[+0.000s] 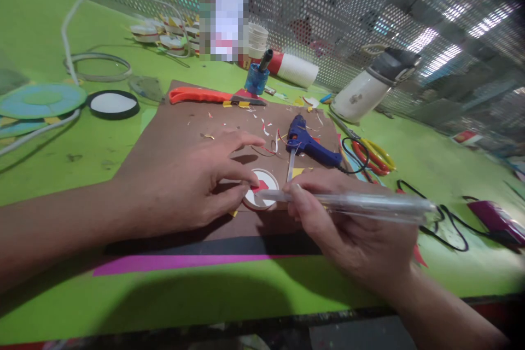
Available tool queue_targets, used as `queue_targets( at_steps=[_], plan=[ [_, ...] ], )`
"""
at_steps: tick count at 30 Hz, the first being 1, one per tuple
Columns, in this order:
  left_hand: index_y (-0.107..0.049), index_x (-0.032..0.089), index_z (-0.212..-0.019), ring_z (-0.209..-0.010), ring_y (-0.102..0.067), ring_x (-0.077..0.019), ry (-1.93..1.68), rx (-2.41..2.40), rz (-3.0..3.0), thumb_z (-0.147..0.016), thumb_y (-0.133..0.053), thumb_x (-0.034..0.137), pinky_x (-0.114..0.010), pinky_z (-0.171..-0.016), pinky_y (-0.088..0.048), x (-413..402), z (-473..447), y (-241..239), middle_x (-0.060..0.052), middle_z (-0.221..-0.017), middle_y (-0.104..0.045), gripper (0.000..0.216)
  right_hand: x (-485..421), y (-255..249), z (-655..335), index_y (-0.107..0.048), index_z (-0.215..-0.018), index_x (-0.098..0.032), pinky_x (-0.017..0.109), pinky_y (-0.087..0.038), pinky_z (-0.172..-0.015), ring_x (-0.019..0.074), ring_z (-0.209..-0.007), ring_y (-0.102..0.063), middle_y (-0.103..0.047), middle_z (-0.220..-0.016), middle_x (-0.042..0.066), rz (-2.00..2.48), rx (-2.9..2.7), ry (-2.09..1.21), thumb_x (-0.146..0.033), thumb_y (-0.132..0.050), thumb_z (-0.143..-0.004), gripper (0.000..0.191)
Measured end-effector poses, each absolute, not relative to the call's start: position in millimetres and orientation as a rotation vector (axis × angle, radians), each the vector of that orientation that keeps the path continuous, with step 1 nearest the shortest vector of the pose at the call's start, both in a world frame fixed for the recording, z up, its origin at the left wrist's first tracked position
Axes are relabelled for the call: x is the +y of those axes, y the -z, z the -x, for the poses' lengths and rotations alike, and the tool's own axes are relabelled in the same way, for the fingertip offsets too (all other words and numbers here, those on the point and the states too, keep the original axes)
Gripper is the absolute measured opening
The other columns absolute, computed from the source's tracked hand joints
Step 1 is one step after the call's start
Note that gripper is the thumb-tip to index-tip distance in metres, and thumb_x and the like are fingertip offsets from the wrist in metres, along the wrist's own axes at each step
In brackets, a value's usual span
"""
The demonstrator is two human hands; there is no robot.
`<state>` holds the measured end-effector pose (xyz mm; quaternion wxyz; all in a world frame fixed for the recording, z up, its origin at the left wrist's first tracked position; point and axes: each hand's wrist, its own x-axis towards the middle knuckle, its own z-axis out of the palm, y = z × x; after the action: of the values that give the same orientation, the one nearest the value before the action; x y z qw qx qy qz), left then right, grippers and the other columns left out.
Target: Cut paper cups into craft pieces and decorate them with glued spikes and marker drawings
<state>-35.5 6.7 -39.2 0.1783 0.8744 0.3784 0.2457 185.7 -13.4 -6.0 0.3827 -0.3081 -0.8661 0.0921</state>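
Note:
A small white disc (268,181) with a red rim and a red paper piece (260,186) on it lies on the brown sheet. My left hand (192,180) has its thumb and index finger at the disc's left side, on the red piece's edge; the other fingers stretch out above the sheet. My right hand (356,229) grips a clear pen (369,203) between thumb and fingers. The pen's tip points left and reaches over the disc by my left thumb; whether it touches the surface I cannot tell.
Behind the disc are a blue glue gun (314,145), paper scraps and an orange-handled cutter (200,95). Scissors (375,156) and black cable lie right. Farther back stand a blue pot (257,79), stacked paper cups (297,68) and a white bottle (361,90). Green discs (41,101) lie left.

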Motion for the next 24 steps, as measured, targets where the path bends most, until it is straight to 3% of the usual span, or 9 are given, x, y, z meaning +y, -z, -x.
queue_targets(
  at_steps=[18,24],
  plan=[
    [-0.078,0.032,-0.102,-0.133,-0.051,-0.0306,-0.732,1.063,-2.446,-0.092,-0.054,0.032,-0.051,-0.11,-0.042,8.2,35.0,41.5,-0.001,-0.152,-0.048,0.026,-13.8,5.1,-185.0,-0.064,-0.072,-0.021,0.019,-0.051,-0.047,0.01,-0.049,-0.062,-0.068,-0.06,-0.003,0.796,-2.202,-0.245,-0.007,-0.06,-0.089,0.023],
    [-0.078,0.031,-0.103,-0.129,-0.055,-0.0304,-0.724,1.055,-2.469,-0.093,-0.052,0.033,-0.051,-0.107,-0.045,7.8,35.3,41.1,-0.002,-0.151,-0.049,0.028,-15.9,6.4,-190.9,-0.065,-0.077,-0.021,0.023,-0.054,-0.057,0.0107,-0.055,-0.064,-0.07,-0.066,-0.003,0.853,-2.134,-0.242,-0.012,-0.06,-0.09,0.016]
  ],
)
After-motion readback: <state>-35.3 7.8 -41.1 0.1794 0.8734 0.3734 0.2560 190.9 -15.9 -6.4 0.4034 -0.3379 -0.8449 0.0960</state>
